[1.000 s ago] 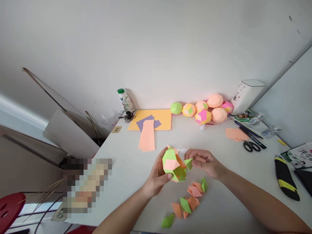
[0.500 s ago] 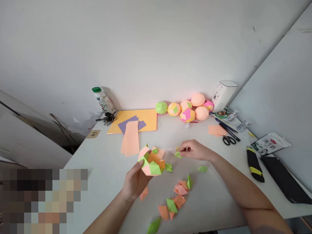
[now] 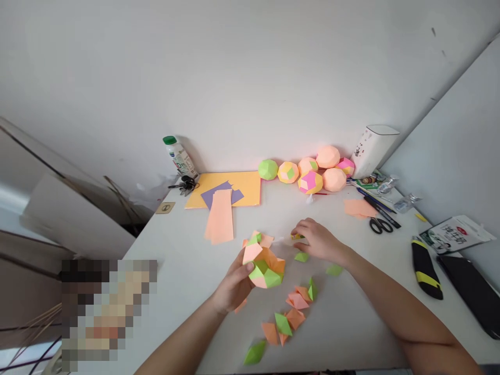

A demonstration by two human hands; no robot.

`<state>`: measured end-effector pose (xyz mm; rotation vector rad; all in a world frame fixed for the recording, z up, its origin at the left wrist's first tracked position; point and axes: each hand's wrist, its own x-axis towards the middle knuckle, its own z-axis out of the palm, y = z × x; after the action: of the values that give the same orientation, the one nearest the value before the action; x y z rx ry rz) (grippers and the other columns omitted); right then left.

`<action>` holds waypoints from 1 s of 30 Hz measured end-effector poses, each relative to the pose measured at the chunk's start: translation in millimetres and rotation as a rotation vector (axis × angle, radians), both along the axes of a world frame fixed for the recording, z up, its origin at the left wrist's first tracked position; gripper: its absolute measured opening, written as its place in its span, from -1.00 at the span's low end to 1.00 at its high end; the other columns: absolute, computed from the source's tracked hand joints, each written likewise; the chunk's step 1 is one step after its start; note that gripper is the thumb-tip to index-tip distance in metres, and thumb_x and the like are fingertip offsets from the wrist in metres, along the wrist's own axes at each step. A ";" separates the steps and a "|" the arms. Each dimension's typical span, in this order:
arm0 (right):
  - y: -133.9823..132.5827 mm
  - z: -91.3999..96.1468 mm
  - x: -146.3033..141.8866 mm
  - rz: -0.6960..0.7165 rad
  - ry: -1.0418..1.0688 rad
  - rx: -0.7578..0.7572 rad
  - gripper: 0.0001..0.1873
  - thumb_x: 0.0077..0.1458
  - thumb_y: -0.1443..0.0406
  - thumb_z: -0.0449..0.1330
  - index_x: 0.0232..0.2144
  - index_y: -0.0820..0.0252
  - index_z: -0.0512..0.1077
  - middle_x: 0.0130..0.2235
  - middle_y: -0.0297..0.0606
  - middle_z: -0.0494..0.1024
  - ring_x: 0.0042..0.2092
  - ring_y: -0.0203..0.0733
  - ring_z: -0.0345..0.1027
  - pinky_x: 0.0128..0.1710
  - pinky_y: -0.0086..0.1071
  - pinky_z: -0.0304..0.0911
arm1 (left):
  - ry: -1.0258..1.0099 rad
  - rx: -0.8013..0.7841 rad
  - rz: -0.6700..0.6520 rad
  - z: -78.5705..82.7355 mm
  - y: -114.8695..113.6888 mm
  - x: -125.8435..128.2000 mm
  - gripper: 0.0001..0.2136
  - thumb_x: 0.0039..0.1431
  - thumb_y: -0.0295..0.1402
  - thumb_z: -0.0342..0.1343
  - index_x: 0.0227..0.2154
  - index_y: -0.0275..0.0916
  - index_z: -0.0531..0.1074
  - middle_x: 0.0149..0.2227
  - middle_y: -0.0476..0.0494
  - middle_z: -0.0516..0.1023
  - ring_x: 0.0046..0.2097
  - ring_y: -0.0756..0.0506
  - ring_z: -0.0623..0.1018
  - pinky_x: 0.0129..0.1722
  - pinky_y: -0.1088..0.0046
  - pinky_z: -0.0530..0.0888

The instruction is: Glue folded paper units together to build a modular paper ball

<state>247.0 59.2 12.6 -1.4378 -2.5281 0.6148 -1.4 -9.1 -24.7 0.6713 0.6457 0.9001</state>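
My left hand grips a partly built folded-paper ball of peach and green pieces, its thumb on the near side. An opening in the ball faces right and shows orange paper inside. Over the table to the right, my right hand has its fingers closed around a small yellow-marked object, mostly hidden, with something pale and clear to its left. Just below these fingers lies a green folded piece. Several loose peach pieces and green pieces are scattered nearer to me.
Finished paper balls cluster by the wall. Peach strips lie on a yellow sheet at the left, near a bottle and keys. Scissors, pens and a black-yellow cutter lie at the right.
My right hand has let go of the green folded piece, which now lies on the table, and has closed on the yellow-marked object. The ball has turned slightly in my left hand. The view has shifted.
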 end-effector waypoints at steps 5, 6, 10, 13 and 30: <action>8.1 -24.8 -1.4 0.011 0.001 -0.004 -0.64 -0.01 0.38 0.23 -0.09 0.27 0.41 -0.11 -0.03 0.51 -0.06 0.06 0.35 -0.13 -0.13 0.31 | 0.045 0.099 0.006 -1.8 0.8 3.1 -0.46 -0.01 -0.10 0.22 0.04 -0.08 0.24 0.00 -0.20 0.41 0.04 -0.26 0.41 -0.09 0.27 0.35; 9.6 -28.1 -1.3 0.004 0.001 -0.004 -0.63 0.00 0.38 0.21 -0.08 0.28 0.41 -0.10 -0.03 0.51 -0.05 0.08 0.36 -0.12 -0.11 0.32 | 0.051 0.119 0.015 -0.7 0.8 3.6 -0.46 -0.03 -0.10 0.22 0.02 -0.08 0.24 -0.04 -0.18 0.43 0.01 -0.23 0.43 -0.10 0.28 0.35; 14.6 -22.5 5.2 -0.046 0.114 0.032 -0.66 0.05 0.35 0.15 -0.08 0.22 0.42 -0.04 -0.06 0.50 -0.04 0.05 0.39 -0.07 -0.08 0.33 | 0.075 0.167 0.064 4.5 0.7 4.1 -0.44 -0.04 -0.10 0.24 0.02 -0.07 0.22 -0.12 -0.12 0.45 -0.08 -0.17 0.46 -0.15 0.32 0.37; 10.9 1.9 16.3 -0.147 0.358 0.104 -0.63 0.07 0.22 0.16 -0.05 0.16 0.40 -0.02 -0.12 0.50 -0.04 0.01 0.42 -0.06 -0.14 0.36 | 0.118 0.199 0.102 5.6 0.9 3.1 -0.44 -0.01 -0.09 0.22 0.04 -0.09 0.20 -0.11 -0.13 0.44 -0.08 -0.17 0.46 -0.15 0.31 0.38; -36.9 39.3 3.2 0.169 0.356 0.236 -0.64 0.15 0.29 0.12 0.02 0.08 0.33 -0.03 -0.19 0.48 0.00 -0.09 0.37 -0.06 -0.24 0.40 | 0.340 0.122 0.252 9.1 -2.6 5.2 -0.53 0.14 -0.11 0.07 0.06 -0.18 0.19 0.02 -0.27 0.41 0.03 -0.26 0.44 -0.04 0.18 0.40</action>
<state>250.2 22.3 51.9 -0.9484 -2.3559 0.5215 3.8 -11.7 -15.6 0.8759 1.0005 1.0747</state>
